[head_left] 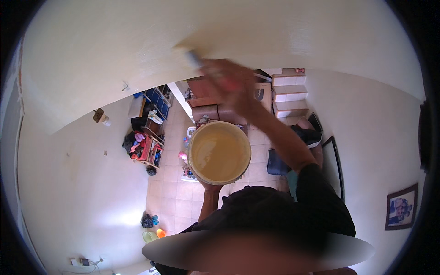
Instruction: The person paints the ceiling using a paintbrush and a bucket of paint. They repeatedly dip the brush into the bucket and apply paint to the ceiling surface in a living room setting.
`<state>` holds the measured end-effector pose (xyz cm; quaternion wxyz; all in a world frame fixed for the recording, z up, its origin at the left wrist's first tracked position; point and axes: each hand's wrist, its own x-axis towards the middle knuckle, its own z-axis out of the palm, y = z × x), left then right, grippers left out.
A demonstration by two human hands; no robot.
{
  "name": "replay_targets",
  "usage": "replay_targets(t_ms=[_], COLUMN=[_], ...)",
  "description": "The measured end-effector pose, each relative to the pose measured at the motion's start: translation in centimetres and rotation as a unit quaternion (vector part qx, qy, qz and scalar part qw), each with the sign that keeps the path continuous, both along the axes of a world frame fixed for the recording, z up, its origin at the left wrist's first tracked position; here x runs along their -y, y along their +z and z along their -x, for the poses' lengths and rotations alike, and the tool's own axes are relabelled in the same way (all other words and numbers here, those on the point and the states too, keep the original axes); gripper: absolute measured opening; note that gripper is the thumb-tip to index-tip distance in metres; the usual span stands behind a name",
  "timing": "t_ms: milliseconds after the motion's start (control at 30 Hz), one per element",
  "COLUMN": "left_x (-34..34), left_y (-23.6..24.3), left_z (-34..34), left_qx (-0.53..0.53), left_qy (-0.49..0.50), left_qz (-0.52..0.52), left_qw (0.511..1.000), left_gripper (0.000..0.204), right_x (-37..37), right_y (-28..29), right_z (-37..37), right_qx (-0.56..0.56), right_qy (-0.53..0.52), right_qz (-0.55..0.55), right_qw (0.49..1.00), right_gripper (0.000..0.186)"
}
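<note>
My right hand, blurred by motion, is raised and closed around a paintbrush with a pale metal band. The brush's tip meets the cream surface that spans the top of the view, and a shadow falls beside it. Lower down, my left hand supports a round bucket from its near underside; most of its fingers are hidden beneath. Inside the bucket lies cream-yellow paint, with smears around the inner wall.
Far below is a tiled floor. A red rack piled with clothes stands along the left wall. Brown seats lie beyond the bucket, with steps to their right. A framed picture hangs on the right wall.
</note>
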<state>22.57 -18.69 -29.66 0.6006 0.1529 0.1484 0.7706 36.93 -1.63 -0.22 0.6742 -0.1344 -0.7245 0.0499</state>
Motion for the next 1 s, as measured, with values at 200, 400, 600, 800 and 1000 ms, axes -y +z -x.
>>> replay_targets(t_ms=[200, 400, 600, 800, 1000], left_x=[-0.8, -2.4, -4.8, -6.7, -6.7], left_y=[-0.7, -1.6, -1.5, -2.1, -2.6], left_z=[0.3, 0.7, 0.0, -1.1, -1.8], left_qx=[-0.003, -0.002, -0.011, -0.009, -0.003], left_qy=[-0.015, -0.046, -0.091, -0.108, -0.118], left_qz=[0.023, 0.035, 0.043, 0.048, 0.049], left_qw=[1.0, 0.998, 0.995, 0.993, 0.992], left_gripper=[0.075, 0.074, 0.074, 0.074, 0.073], right_x=[1.9, 2.1, -1.0, 4.0, 6.0], right_y=[-1.1, -0.7, -3.5, -0.8, -4.8], right_z=[-21.7, -31.7, -18.0, -9.0, -11.7], right_qx=[-0.239, -0.232, -0.177, -0.007, 0.04], right_qy=[-0.171, -0.502, -0.399, -0.174, -0.024], right_qz=[0.109, -0.009, -0.024, -0.133, -0.035], right_qw=[0.949, 0.833, 0.899, 0.976, 0.998], right_gripper=[0.016, 0.011, 0.009, 0.032, 0.027])
